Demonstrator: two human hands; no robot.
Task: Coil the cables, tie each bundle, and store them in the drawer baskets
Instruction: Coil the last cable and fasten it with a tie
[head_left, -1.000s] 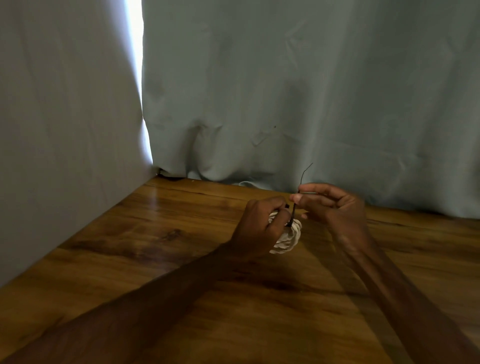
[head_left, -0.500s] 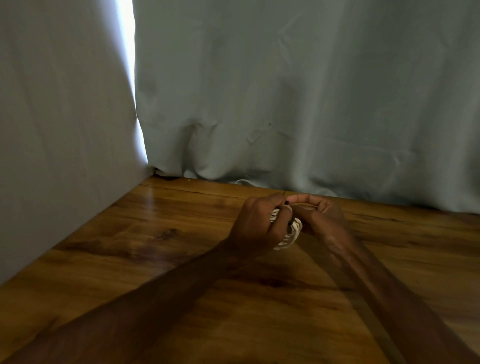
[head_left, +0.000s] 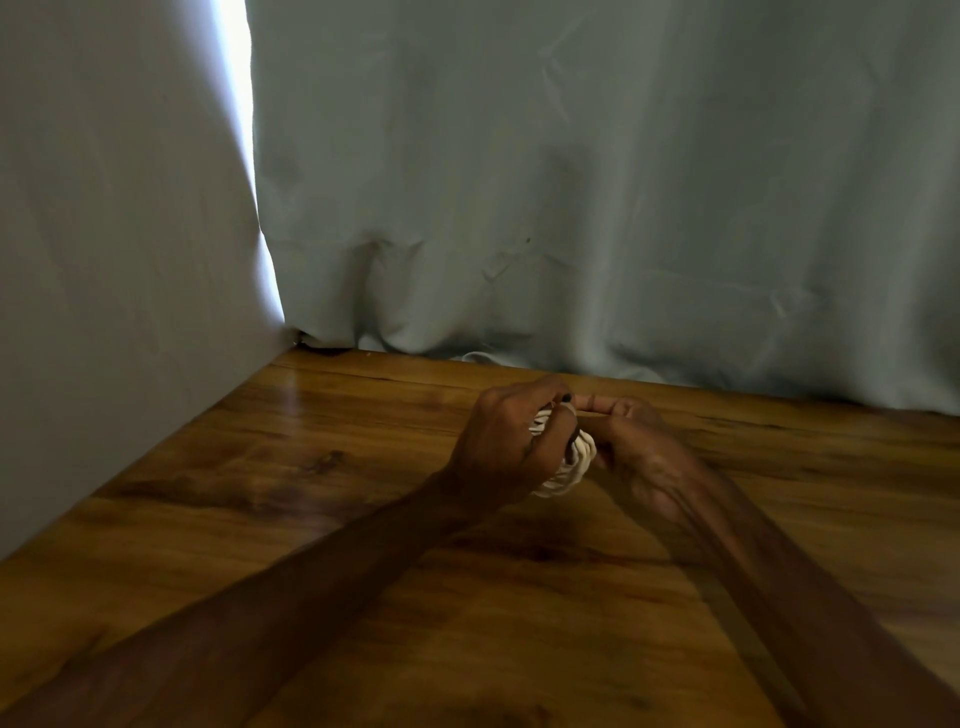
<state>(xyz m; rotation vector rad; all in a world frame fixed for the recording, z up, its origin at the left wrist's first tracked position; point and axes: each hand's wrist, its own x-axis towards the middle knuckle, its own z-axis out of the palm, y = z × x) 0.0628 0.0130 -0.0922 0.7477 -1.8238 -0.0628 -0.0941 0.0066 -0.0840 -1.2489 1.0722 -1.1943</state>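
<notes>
Where the tabletop (head_left: 311, 519) lies nearest the camera, the left arm (head_left: 270, 592) and the right arm (head_left: 779, 582) cross it and meet further out, over the middle of the wood. There the left hand (head_left: 498, 441) has its fingers curled round a small coil of white cable (head_left: 571, 470), gripping it from the left, so only the right and lower turns show past the knuckles. The right hand (head_left: 641, 452) touches the coil from the other side, fingers bent in; it appears to pinch a thin black tie (head_left: 566, 398) that runs across the turns (its tip pokes out at the top, between the 2 hands). Whether the coil rests on the wood or hangs just above it I cannot tell.

By my reading this 1 cable is already coiled, and its tying is under way but not finished. Storing is all left to do: no drawer or basket is in view, and how many cables remain is not shown.

Beyond the hands a grey-green curtain (head_left: 623, 208) hangs to the back edge of the tabletop, a pale loop (head_left: 475, 357) peeping from under its hem. At far left a strip of daylight (head_left: 234, 104) shows between it and a second panel of cloth (head_left: 104, 260).
</notes>
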